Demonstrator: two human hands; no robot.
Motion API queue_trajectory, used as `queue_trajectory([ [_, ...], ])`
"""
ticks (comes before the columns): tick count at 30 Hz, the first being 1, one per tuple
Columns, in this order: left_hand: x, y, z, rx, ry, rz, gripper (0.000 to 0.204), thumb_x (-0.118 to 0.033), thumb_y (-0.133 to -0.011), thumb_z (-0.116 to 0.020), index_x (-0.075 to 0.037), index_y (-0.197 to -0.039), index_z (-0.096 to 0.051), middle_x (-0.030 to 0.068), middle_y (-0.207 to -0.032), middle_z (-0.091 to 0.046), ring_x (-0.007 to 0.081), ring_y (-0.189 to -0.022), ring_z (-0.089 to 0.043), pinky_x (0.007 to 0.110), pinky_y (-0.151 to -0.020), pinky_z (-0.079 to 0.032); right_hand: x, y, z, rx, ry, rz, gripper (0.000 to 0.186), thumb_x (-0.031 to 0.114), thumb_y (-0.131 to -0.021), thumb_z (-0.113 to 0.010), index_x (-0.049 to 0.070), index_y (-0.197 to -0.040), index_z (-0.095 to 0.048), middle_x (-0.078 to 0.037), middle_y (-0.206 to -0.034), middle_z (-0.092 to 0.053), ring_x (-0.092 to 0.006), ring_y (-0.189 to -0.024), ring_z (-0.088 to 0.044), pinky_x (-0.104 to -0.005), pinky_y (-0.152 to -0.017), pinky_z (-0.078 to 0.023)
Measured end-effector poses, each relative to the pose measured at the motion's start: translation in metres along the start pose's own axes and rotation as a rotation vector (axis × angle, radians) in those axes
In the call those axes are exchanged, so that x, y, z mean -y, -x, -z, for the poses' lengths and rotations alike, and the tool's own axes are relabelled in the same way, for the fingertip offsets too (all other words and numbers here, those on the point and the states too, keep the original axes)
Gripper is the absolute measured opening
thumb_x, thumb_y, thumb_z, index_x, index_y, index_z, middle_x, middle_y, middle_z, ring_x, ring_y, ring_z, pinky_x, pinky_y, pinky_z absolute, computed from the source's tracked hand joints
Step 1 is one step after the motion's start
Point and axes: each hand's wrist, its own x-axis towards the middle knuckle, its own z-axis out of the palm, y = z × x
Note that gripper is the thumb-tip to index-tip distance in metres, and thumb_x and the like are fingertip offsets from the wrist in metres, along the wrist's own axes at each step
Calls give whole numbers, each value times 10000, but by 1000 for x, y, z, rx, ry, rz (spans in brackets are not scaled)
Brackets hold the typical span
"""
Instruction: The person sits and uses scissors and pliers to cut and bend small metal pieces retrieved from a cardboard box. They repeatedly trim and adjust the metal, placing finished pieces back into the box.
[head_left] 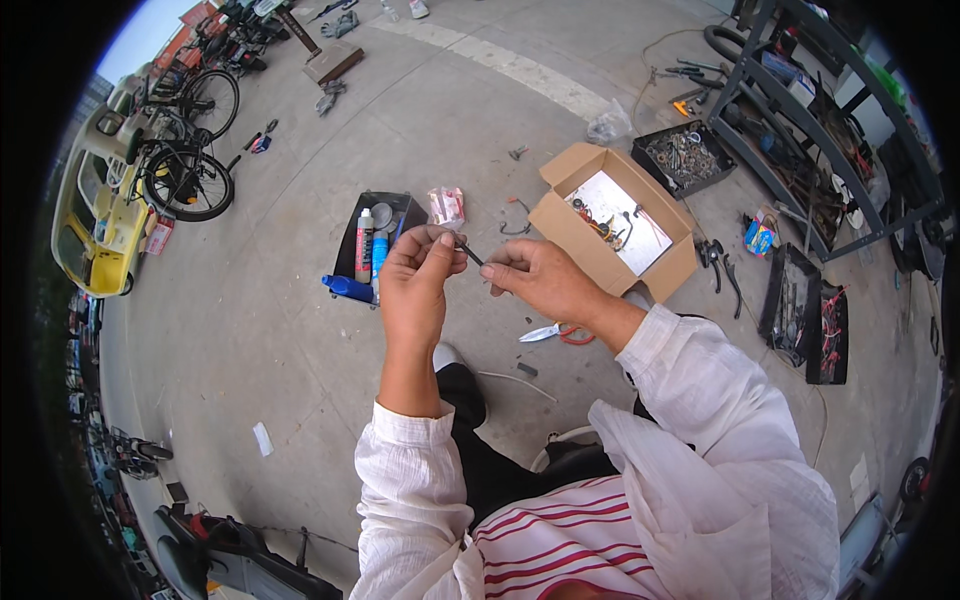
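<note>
Pinching thin dark piece [471,256] between thumb and fingertips of left hand [416,262] and right hand [545,275], holding it above floor [300,350]; likely doing best by gripping lightly near each end, in full sight. Noting bottles [364,245] in black bin [352,240], wires [612,232] on white sheet [645,257] inside cardboard box [568,238], loose metal hardware [685,156] in black tray [708,182].

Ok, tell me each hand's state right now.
Left hand: closed, pinching one end of a thin dark piece.
Right hand: closed, pinching the thin dark piece's other end.
</note>
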Motion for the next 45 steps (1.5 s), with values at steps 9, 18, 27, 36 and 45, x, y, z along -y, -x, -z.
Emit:
queue_trajectory([
  [9, 3, 0, 3, 84, 107, 120, 108, -83, -907, -595, 1, -974, -612, 105, -910, -670, 129, -739, -644, 249, -702, -549, 0, 1, 2, 28, 27, 112, 205, 180, -884, -617, -23, -881, -636, -39, -753, -626, -95, -712, -543, -273, -661, -448],
  [18, 2, 1, 0, 77, 124, 88, 95, -78, -902, -601, 2, -951, -619, 105, -903, -671, 138, -753, -648, 255, -713, -546, 0, 1, 4, 24, -25, 128, 193, 158, -887, -598, -27, -926, -637, -48, -784, -643, -105, -746, -562, -275, -689, -455],
  [27, 2, 5, -3, 145, -40, -43, 159, -103, -894, -632, 20, -995, -632, 74, -911, -672, 124, -784, -610, 261, -762, -488, 1, 1, 4, 2, -3, 112, 182, 154, -879, -612, -13, -944, -645, -62, -802, -646, -120, -773, -577, -290, -722, -463],
  [36, 10, 7, -6, 188, -264, -8, 146, -117, -911, -616, 20, -960, -619, 57, -884, -670, 113, -787, -604, 248, -757, -480, 16, 2, 11, -393, 581, 722, 234, 54, -796, -674, 79, -1028, -667, -74, -917, -635, -237, -835, -605, -348, -763, -493],
  [45, 7, 9, -10, 145, -89, 109, 145, -138, -921, -596, 5, -943, -616, 51, -841, -658, 112, -756, -620, 246, -698, -518, 14, 6, 8, -403, 743, 829, 233, 55, -764, -655, 71, -996, -660, -64, -927, -650, -253, -846, -613, -365, -744, -499],
])
